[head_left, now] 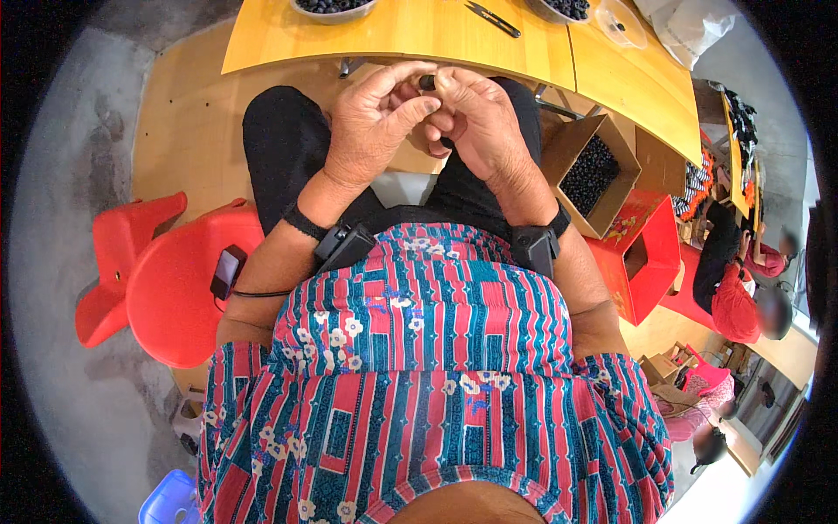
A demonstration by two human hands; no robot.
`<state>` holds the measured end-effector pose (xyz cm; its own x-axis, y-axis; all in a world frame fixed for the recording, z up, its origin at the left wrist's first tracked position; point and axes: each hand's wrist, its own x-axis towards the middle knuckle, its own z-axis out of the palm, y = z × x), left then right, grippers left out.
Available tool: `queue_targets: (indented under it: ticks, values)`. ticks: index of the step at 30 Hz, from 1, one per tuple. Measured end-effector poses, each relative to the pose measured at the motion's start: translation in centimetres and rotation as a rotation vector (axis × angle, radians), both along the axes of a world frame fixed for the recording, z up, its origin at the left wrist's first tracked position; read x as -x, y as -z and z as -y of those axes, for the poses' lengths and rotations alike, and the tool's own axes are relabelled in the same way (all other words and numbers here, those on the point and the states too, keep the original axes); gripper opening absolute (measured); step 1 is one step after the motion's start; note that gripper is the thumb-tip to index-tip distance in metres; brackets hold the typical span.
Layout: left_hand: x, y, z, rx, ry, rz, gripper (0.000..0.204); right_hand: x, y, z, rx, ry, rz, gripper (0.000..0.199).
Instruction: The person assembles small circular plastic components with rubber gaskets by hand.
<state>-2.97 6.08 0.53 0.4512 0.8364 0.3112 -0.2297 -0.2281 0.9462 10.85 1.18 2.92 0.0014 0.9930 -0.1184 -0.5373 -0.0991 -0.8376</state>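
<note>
Above my lap, just short of the table edge, my two hands meet. A small round black part (pixel 427 82) sits between the fingertips, with my left hand (pixel 371 122) curled around one side of it. On the other side my right hand (pixel 480 118) pinches it between thumb and fingers. A second small black piece (pixel 447 142) shows at the lower curled fingers of my right hand. What kind of parts they are is too small to tell. Each wrist wears a black strap with a black device.
On the yellow table (pixel 419 35) lie thread snips (pixel 493 19), bowls of black parts (pixel 334 5) and a clear dish (pixel 621 24). At right stand a cardboard box (pixel 559 162) full of black parts and a red box (pixel 642 262). Red chairs (pixel 183 288) stand left; people work far right.
</note>
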Motion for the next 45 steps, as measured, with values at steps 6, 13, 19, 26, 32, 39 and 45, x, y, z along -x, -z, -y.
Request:
queue_targets:
  ticks: [6,13,19,26,32,39,45]
  values:
    - [0.4,0.5,-0.4,-0.073,-0.102,-0.121,0.016,0.0,0.3,0.2,0.218,-0.045,-0.041,0.026]
    - [0.8,0.1,0.2,0.38,0.102,0.029,0.018,-0.5,0.8,0.3,0.199,-0.097,0.058,0.029]
    - [0.9,0.6,0.0,0.518,0.161,0.11,0.021,0.2,0.1,0.4,0.019,0.109,0.163,0.027]
    - [1.5,0.7,-0.3,0.508,0.245,0.114,0.018,-0.6,0.5,0.2,-0.143,0.054,0.588,0.021]
    - [1.4,0.7,0.0,0.587,0.3,0.138,0.02,-0.8,0.5,0.4,-0.147,0.064,0.528,0.017]
    - [1.5,0.1,0.2,0.601,0.28,0.111,0.02,-0.8,1.1,0.4,-0.162,0.077,0.478,0.016]
    - [1.4,-0.6,0.0,0.57,0.305,0.114,0.021,-1.0,0.4,0.2,-0.241,0.055,0.476,0.015]
